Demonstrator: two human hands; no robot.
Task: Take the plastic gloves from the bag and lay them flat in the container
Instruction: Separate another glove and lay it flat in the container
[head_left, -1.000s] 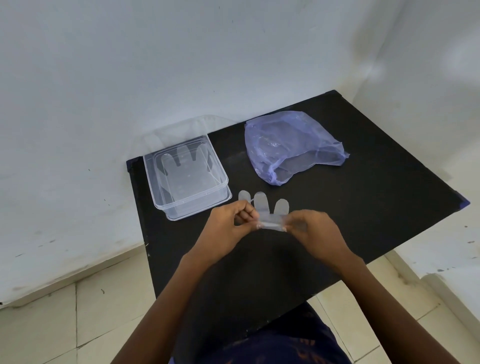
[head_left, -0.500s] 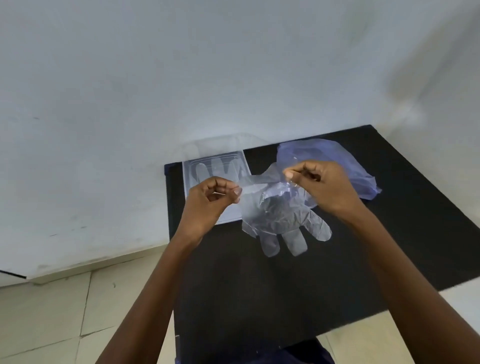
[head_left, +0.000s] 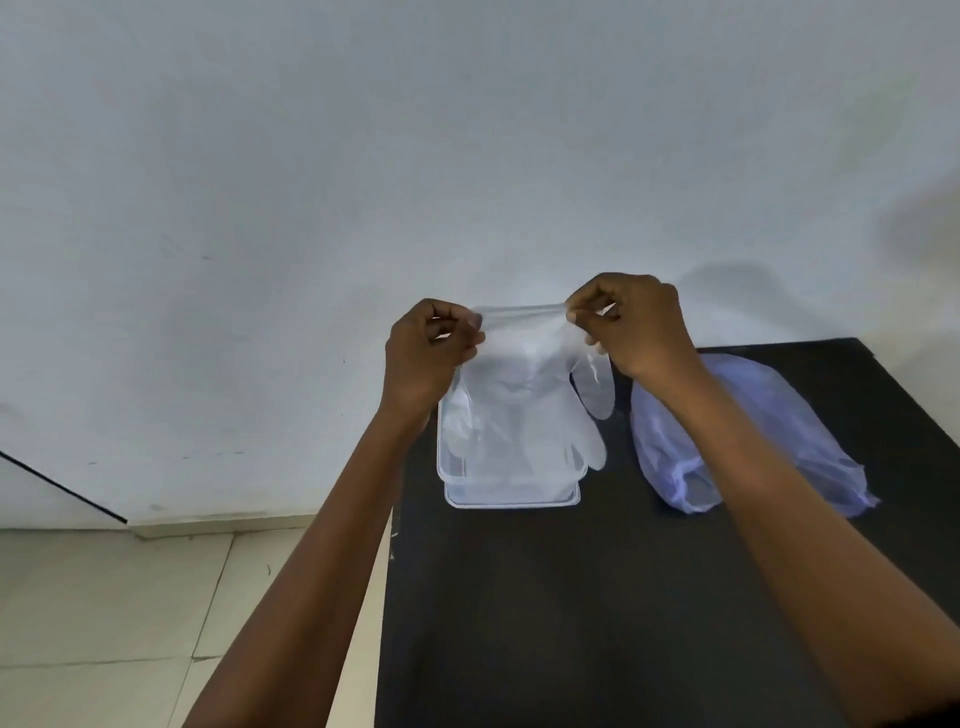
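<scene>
A clear plastic glove (head_left: 524, 400) hangs cuff-up, fingers pointing down, over the clear plastic container (head_left: 511, 498) at the table's back left. My left hand (head_left: 428, 353) pinches the left corner of the cuff and my right hand (head_left: 631, 325) pinches the right corner, stretching it flat between them. The glove's fingertips reach down into or just over the container; its thumb sticks out to the right. What lies inside the container is blurred by the hanging glove. The pale blue plastic bag (head_left: 748, 436) lies crumpled on the table to the right, partly behind my right forearm.
The black table (head_left: 597, 623) stands in a corner of white walls (head_left: 363, 156); its left edge runs just left of the container. Tiled floor (head_left: 130, 623) lies below on the left.
Both hands lifted the glove from low over the table, flipped it fingers-down, and carried it left and back over the container. The camera tilted up.
</scene>
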